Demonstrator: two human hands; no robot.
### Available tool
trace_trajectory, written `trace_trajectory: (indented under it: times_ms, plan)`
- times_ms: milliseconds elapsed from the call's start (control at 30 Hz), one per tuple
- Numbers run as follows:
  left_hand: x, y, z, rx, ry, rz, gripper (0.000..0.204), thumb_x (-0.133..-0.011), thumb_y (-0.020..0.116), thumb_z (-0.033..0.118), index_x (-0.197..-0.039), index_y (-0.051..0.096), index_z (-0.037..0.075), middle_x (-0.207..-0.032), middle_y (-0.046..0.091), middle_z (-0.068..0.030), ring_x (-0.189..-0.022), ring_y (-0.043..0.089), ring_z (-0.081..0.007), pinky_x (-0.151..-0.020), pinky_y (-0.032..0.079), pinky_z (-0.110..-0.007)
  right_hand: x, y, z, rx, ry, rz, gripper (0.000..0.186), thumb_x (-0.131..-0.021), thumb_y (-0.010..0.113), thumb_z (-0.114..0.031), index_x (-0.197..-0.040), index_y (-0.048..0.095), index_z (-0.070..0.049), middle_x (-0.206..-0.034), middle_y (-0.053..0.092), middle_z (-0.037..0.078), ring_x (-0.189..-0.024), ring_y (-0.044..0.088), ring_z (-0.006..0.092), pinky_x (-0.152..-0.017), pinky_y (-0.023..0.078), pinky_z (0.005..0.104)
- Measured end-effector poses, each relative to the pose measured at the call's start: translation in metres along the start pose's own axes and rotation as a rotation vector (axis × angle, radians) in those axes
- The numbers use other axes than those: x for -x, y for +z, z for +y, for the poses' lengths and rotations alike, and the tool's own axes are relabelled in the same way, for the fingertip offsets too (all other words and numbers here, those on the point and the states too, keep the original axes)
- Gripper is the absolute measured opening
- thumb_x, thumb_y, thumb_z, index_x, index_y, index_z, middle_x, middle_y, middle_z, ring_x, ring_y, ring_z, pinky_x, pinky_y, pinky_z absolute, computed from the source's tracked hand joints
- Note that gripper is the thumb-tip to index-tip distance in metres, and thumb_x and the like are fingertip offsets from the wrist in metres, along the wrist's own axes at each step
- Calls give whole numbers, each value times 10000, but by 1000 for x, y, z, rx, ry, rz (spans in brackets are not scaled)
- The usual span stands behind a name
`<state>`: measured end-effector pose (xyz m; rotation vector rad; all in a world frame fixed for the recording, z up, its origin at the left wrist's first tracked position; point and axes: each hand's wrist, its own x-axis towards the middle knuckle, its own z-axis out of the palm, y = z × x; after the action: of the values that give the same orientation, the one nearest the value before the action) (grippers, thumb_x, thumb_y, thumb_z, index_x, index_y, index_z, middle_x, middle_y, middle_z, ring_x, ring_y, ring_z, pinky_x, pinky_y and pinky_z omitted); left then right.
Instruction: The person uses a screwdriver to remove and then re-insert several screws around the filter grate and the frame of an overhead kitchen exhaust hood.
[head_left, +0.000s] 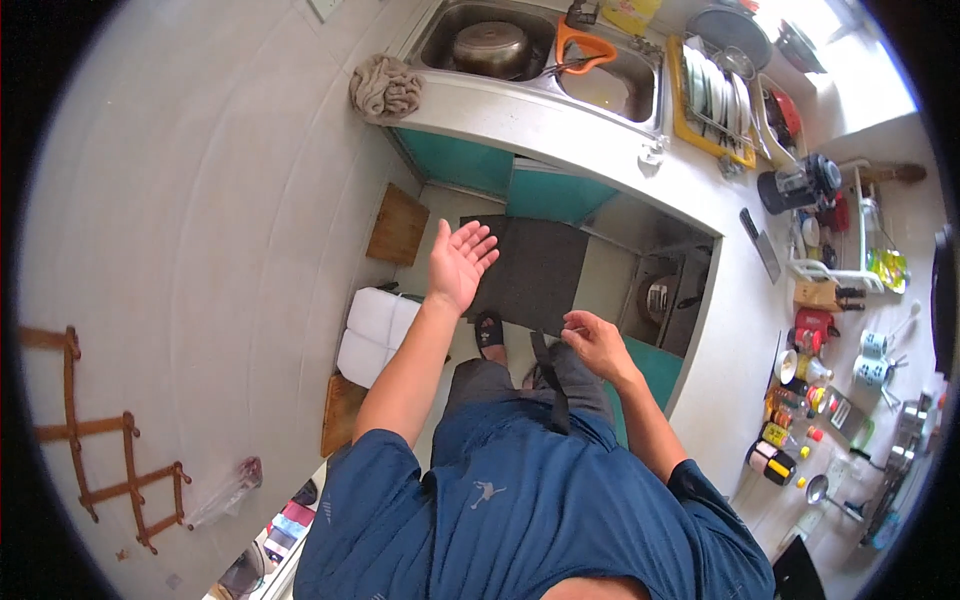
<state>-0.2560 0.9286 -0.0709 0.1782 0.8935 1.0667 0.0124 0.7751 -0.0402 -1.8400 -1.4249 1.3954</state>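
Observation:
My left hand is held out in front of me, palm up with the fingers spread, and nothing lies in it. It hovers over the floor by a dark grey mat. My right hand is lower, in front of my right thigh, its fingers loosely bent and slightly apart. Nothing shows between those fingers. A black strap hangs from my waist just left of my right hand, and the two look apart. Neither hand touches the counter.
Ahead is a double sink with a metal pot and orange-handled scissors. A dish rack stands to its right. A knife lies on the right counter near several bottles. A crumpled cloth lies at the left corner.

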Motion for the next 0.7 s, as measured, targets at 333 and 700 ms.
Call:
trace_trajectory:
  times_ms: [333,700]
  plan:
    - [-191,3,14,420,100,227,948,-1031,393,693,-1558,304,-90,-1550,425,-266,-1441,430,-413,-1213,359,-535,-134,-33,53,-36,82,-219,336,-952,726,-196,-1231,689,-14,-1097,763,158,-1034,731,275,-917,567,374]
    - [-357,4,-13,660,104,304,1042,-949,374,825,-1577,350,-5,-1619,385,-186,-1493,363,-375,-1250,251,-531,-203,-97,72,170,274,-297,312,-955,706,-205,-1182,690,9,-1043,760,153,-951,734,240,-866,564,360]
